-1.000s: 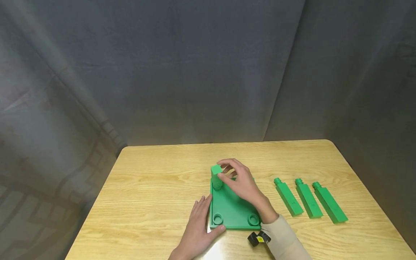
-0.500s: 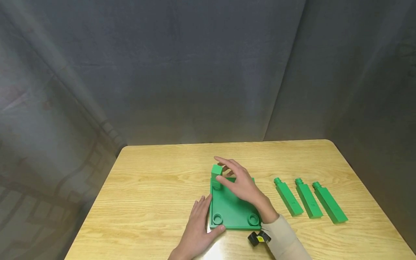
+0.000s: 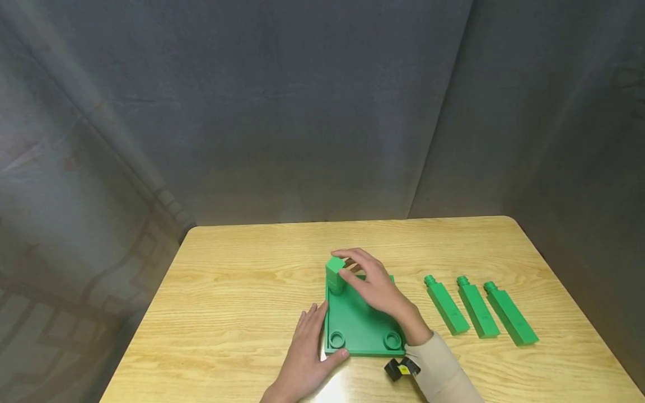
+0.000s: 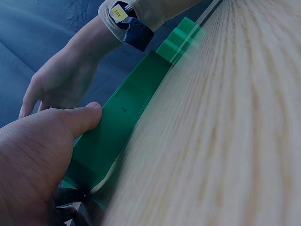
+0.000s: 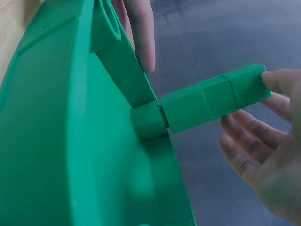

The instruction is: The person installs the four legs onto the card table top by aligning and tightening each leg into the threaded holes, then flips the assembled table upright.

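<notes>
Standing upright in the upper-left socket (image 5: 149, 121) of the green board (image 3: 360, 322), one green post (image 3: 335, 277) is pinched near its top by the right hand (image 3: 374, 284), thumb in front; the other fingers are partly hidden behind it, so I can't fairly say how many touch. Seen from the right wrist, the post's square body stops just short of the socket's rim. The left hand (image 3: 307, 351) lies with relaxed, straight fingers along the board's left edge, thumb against the near edge at the lower-left corner. Toward the right of the frame, three loose posts (image 3: 478, 310) lie side by side on the wooden worktop (image 3: 227, 313), threaded ends toward the top. Grey curtain (image 3: 302, 112) fills the upper frame.
</notes>
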A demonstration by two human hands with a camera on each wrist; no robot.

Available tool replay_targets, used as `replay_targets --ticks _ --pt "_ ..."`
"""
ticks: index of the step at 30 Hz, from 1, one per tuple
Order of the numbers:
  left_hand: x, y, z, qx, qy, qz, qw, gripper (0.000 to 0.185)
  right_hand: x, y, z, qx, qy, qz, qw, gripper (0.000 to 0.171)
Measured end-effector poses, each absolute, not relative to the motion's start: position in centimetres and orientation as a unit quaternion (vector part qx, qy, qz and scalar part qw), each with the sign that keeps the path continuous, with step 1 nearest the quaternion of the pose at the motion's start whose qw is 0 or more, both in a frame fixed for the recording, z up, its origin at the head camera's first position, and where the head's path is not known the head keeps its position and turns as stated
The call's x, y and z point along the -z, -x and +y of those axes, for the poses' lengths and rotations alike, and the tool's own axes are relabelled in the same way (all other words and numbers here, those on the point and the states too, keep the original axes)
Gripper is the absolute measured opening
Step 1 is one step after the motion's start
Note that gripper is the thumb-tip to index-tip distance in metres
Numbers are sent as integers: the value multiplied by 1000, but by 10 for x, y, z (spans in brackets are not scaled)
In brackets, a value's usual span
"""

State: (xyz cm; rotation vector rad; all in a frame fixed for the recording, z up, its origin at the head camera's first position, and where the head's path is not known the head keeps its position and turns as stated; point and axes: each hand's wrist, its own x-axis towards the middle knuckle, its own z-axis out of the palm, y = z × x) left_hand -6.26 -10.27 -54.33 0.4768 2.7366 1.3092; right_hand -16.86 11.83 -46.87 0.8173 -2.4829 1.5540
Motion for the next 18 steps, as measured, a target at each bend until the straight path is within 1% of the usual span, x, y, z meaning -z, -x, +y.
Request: replay_targets --ticks 11,15,18 --pt "543 63 -103 -427 -157 890 36 102 465 166 113 -499 -185 -844 66 37" --pt "544 63 -103 -429 -157 889 37 103 466 167 111 -499 -188 -843 69 41" --pt "544 63 -103 -429 -158 889 36 102 467 167 112 -501 -210 -837 71 49"
